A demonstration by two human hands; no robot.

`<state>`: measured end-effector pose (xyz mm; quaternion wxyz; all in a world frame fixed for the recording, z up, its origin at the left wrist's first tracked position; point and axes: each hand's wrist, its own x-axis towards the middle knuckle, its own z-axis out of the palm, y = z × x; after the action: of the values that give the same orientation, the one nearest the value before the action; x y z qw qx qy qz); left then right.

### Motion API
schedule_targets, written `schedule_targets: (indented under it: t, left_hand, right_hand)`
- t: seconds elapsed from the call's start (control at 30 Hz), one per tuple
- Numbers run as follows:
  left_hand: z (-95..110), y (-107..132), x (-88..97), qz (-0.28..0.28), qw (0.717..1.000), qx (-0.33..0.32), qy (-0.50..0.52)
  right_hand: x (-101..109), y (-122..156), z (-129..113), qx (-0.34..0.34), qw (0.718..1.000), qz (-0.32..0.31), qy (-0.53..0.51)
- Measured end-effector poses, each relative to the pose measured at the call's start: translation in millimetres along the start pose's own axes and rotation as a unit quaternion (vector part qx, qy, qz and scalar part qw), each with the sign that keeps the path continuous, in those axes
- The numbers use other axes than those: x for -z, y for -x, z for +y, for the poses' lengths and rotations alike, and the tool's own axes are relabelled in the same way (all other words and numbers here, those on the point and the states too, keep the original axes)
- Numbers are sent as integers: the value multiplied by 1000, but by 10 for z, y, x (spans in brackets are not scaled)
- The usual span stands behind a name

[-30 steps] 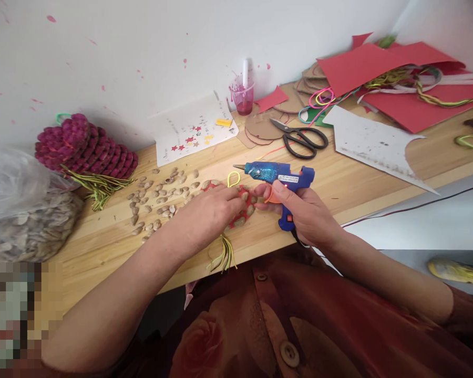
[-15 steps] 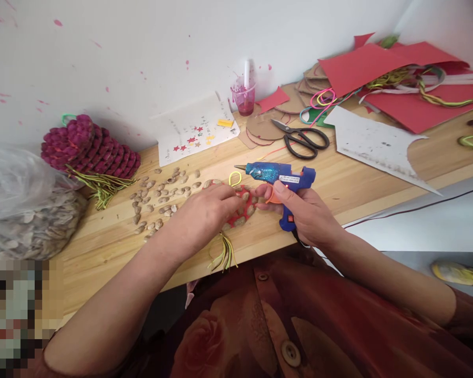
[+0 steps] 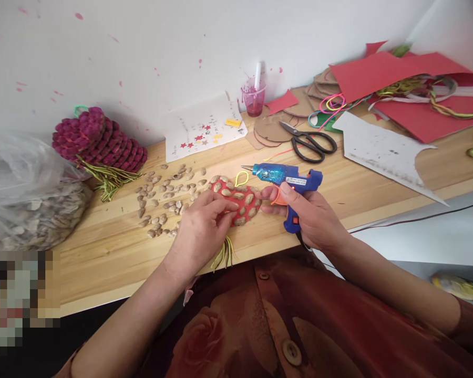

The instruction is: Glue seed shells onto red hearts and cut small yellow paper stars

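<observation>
My right hand [image 3: 319, 215] is wrapped round a blue hot glue gun [image 3: 276, 172], fingers by its orange trigger and the nozzle pointing left. My left hand [image 3: 205, 226] is closed in a pinch over a red disc [image 3: 238, 202] with peanut shells on it; anything between the fingertips is hidden. A yellow cord loop [image 3: 242, 179] shows at the disc's far edge, and a green-yellow tassel [image 3: 225, 254] hangs at its near edge. Loose peanut shells [image 3: 167, 197] lie scattered to the left of the disc.
Black scissors [image 3: 309, 143] lie behind the glue gun. A cup of pink paint [image 3: 254, 100] and a printed sheet [image 3: 205, 123] stand by the wall. At left are a bag of shells [image 3: 35, 210] and purple-red strung discs [image 3: 98, 139]; at right, red card [image 3: 378, 76] and white card [image 3: 382, 152].
My left hand has drawn back a little to the left and nearer me, showing more of the shell-covered disc. The glue gun stays in my right hand. The whole view has shifted slightly.
</observation>
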<state>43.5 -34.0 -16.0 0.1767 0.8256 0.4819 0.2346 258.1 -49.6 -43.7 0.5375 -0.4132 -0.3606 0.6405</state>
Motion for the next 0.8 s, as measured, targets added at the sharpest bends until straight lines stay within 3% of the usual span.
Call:
schedule_targets:
  t: [0.43,0.8]
  left_hand:
    - [78,-24,-73,38,999,24,-30]
    - [87,-42,-110,34,998,52,-25]
  right_hand:
    - [7,-7,6,2,1000,-4,4]
    - [11,0,5,6,1000,-12,2]
